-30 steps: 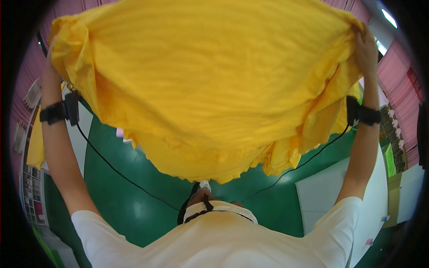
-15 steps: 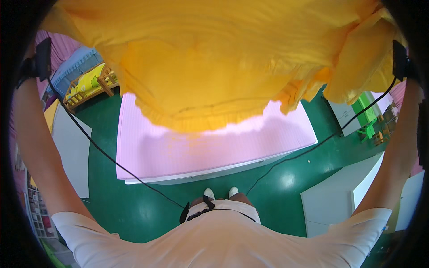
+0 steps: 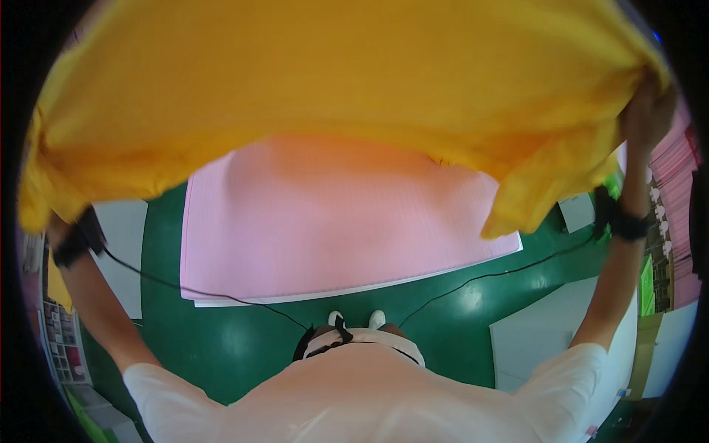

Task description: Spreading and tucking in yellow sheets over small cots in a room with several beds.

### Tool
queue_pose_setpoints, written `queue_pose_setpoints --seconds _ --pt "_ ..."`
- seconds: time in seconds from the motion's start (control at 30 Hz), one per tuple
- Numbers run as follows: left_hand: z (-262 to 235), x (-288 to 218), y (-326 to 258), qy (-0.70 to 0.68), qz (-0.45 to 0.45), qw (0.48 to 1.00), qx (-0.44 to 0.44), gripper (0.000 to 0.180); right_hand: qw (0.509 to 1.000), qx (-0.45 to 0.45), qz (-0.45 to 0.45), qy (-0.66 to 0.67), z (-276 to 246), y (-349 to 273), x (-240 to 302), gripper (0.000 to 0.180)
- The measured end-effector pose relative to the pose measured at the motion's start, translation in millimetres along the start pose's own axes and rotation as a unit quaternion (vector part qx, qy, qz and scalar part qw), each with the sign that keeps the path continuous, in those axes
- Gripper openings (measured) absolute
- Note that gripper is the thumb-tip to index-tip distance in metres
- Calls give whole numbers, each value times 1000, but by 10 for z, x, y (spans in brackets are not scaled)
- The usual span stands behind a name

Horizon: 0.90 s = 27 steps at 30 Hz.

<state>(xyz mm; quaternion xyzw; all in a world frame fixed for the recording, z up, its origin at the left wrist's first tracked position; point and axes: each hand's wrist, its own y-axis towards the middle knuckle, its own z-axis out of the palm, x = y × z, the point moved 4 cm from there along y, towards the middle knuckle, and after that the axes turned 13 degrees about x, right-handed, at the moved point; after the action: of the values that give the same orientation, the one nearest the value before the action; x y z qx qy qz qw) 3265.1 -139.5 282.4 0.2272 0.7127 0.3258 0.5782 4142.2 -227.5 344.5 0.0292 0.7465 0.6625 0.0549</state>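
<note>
A large yellow ruffle-edged sheet (image 3: 347, 74) is spread in the air between my raised arms, billowing over a pink mattress (image 3: 332, 236). My right hand (image 3: 650, 114), a little blurred, grips the sheet at its far right corner. At the left end, folds of the cloth cover the fingers of my left hand (image 3: 59, 227), which holds up that side. Each wrist wears a black strap with a device. Below the sheet, the mattress lies on a white base and its far part is hidden by the yellow cloth.
White cabinets stand at the left (image 3: 122, 258) and lower right (image 3: 546, 332). Thin black cables (image 3: 244, 300) run from my wrists to my waist. The floor (image 3: 236, 347) is green. Pink curtains (image 3: 676, 199) hang at the right edge, near shelving.
Both hands have come down and nearer to me, bringing the sheet's ends along. The sheet's middle has lifted off the near view of the mattress, showing more pink surface.
</note>
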Motion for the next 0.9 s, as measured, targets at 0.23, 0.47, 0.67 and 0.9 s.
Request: queue_pose_setpoints --seconds 0.23,0.47,0.67,0.9 --pt "837 1463 -2487 -236 -319 918 13 57 838 434 46 327 532 -2293 312 31" --pt "842 2344 -3793 -187 -521 828 -85 44 761 638 113 36 1209 -3815 190 69" --pt "1073 2139 -4040 242 -489 827 -135 66 550 674 478 121 731 -6340 -1407 87" --pt "1539 1917 -4551 -54 -590 793 -141 66 640 656 351 190 280 -5912 -382 55"
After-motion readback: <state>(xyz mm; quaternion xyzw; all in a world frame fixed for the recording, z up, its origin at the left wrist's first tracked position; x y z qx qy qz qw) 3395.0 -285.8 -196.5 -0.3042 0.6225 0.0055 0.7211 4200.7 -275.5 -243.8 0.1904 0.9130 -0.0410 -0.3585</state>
